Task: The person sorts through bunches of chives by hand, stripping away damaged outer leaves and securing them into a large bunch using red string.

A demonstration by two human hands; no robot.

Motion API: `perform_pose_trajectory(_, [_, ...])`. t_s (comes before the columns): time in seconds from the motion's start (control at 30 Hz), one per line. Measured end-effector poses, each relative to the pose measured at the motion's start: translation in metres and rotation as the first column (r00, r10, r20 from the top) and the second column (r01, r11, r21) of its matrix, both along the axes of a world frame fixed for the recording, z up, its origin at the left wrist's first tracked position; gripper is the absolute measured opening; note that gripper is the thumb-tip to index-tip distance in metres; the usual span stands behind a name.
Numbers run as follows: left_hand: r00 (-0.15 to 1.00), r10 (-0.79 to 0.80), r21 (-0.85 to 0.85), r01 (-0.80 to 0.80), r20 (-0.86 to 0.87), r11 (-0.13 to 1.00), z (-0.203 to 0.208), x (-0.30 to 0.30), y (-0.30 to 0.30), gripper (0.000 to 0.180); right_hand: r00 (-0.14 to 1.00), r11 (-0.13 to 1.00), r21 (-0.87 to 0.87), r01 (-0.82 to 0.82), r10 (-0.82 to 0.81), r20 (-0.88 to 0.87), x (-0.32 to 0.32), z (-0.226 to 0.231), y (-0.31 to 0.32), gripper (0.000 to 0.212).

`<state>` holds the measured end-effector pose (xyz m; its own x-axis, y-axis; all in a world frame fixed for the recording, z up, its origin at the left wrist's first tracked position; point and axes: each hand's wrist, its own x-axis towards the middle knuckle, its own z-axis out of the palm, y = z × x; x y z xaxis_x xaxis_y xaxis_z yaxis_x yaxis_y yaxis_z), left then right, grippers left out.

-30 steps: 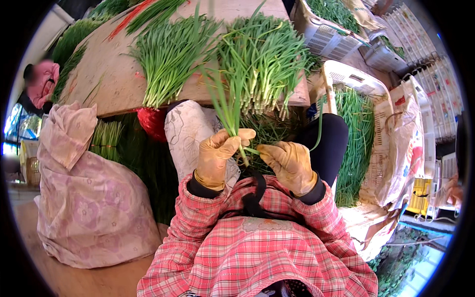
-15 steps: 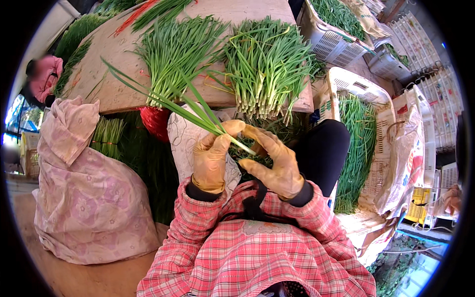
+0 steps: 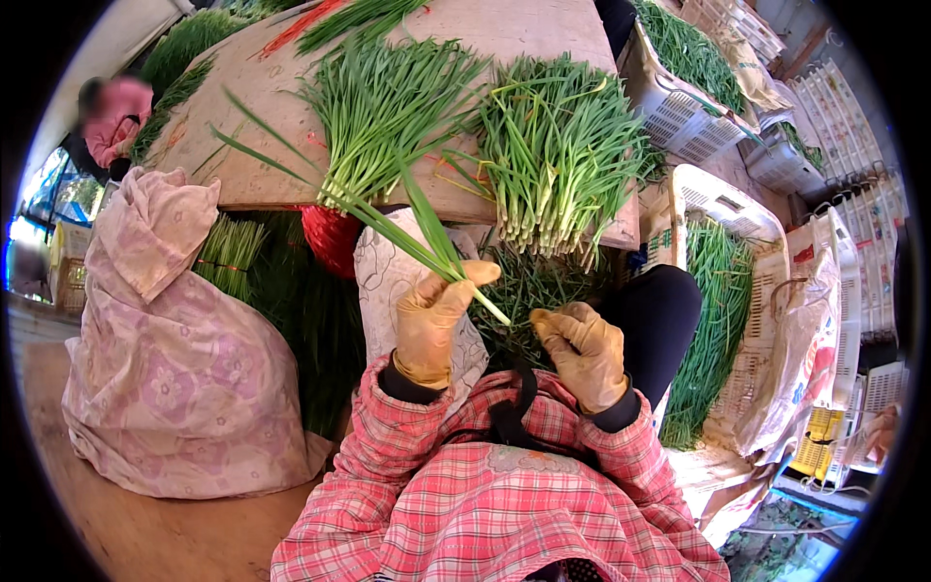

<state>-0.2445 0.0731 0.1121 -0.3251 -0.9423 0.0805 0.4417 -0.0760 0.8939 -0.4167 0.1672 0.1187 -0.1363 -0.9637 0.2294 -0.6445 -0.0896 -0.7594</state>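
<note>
Between thumb and fingers, my gloved left hand (image 3: 430,328) pinches a few garlic chives (image 3: 444,260). Their long green leaves fan out to the upper left, and the pale stem end points down toward the right. A short gap separates that end from my right hand (image 3: 588,355), also gloved, whose fingers are curled with the tips pressed together. Whatever those tips may hold is too small to make out. Loose green trimmings (image 3: 529,296) lie below, between the hands and the table. On the table sit two chive piles, a left one (image 3: 388,121) and a right one (image 3: 562,145).
A wooden table (image 3: 262,175) spans the front. To my right stands a white crate (image 3: 766,218) full of chives (image 3: 713,320); another crate (image 3: 684,116) is behind it. A flowered cloth (image 3: 184,388) covers something at left, beside bundled stems (image 3: 231,254). A person in pink (image 3: 114,121) is at far left.
My right hand has drawn away from the stem end, to the right and down, and its fingers have closed. My left hand keeps its hold on the chives. The whole view has shifted slightly.
</note>
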Motion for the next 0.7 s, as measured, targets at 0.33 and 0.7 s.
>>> perform_pose_trajectory(0.33, [0.992, -0.116, -0.070, 0.119, 0.050, 0.990, 0.008, 0.000, 0.004, 0.027, 0.843, 0.982, 0.020, -0.190, 0.153, 0.515, 0.047, -0.007, -0.013, 0.010])
perform_pose_trajectory(0.7, [0.913, -0.150, -0.018, 0.170, 0.378, 0.985, 0.058, 0.067, -0.141, 0.026, 0.724, 0.941, 0.338, 0.022, -0.249, 0.644, 0.016, -0.047, 0.019, 0.009])
